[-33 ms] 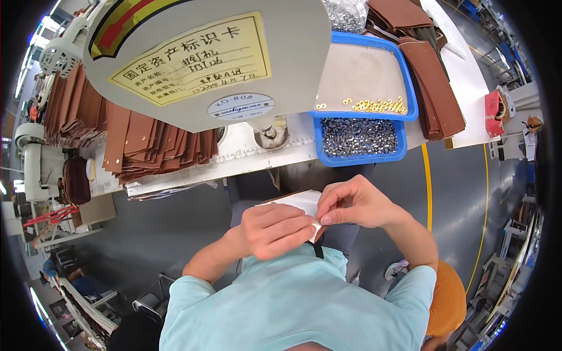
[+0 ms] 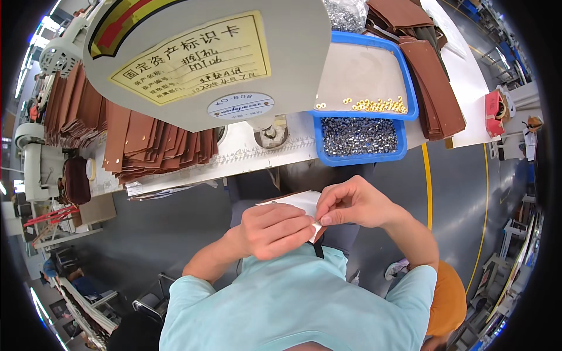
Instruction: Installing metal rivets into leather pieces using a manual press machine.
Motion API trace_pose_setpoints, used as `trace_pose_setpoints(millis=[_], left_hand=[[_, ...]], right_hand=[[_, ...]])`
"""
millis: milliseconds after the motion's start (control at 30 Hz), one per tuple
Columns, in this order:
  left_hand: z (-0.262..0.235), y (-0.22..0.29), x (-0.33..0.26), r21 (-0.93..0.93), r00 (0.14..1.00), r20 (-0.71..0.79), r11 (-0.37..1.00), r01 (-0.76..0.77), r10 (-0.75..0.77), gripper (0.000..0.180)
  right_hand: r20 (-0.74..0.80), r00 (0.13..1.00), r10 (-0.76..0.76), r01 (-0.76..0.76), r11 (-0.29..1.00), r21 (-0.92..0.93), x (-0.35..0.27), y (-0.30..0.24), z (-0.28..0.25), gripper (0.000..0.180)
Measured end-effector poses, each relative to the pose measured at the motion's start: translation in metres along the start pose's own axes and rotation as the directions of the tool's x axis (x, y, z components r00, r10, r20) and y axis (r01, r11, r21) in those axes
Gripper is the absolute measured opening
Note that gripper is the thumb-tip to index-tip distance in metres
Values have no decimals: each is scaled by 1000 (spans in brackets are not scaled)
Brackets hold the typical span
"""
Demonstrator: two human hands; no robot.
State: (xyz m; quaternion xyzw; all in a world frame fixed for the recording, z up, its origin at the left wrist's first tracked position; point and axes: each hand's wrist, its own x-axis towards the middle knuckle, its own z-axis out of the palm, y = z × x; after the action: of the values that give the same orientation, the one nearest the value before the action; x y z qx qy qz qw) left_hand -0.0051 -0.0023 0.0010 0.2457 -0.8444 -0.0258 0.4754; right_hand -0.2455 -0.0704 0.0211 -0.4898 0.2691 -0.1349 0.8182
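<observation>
Close to my chest, both hands hold a flat piece (image 2: pixel 297 201) with a white face and a brown edge. My left hand (image 2: pixel 274 229) covers its near side with curled fingers. My right hand (image 2: pixel 353 205) pinches its right corner between thumb and fingertips. A short black strap (image 2: pixel 318 250) hangs below the two hands. Most of the piece is hidden under my fingers.
A grey machine head with a yellow card (image 2: pixel 205 58) overhangs the white bench (image 2: pixel 246 155). Blue trays hold gold eyelets (image 2: pixel 374 105) and small silver parts (image 2: pixel 360 136). Brown leather pieces are stacked at left (image 2: pixel 134 137) and right (image 2: pixel 433 88). A yellow floor line (image 2: pixel 426 187) runs on the right.
</observation>
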Motion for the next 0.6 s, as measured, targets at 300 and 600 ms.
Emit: trace_pose_setpoints(millis=[300, 600], left_hand=[[-1, 3, -1, 31, 999, 2, 999, -33, 32, 18], [-2, 4, -4, 43, 999, 31, 999, 14, -15, 18]], right_hand=[[63, 979, 193, -202, 964, 172, 5, 1, 4, 10], [-94, 994, -51, 41, 994, -99, -4, 6, 18, 10]])
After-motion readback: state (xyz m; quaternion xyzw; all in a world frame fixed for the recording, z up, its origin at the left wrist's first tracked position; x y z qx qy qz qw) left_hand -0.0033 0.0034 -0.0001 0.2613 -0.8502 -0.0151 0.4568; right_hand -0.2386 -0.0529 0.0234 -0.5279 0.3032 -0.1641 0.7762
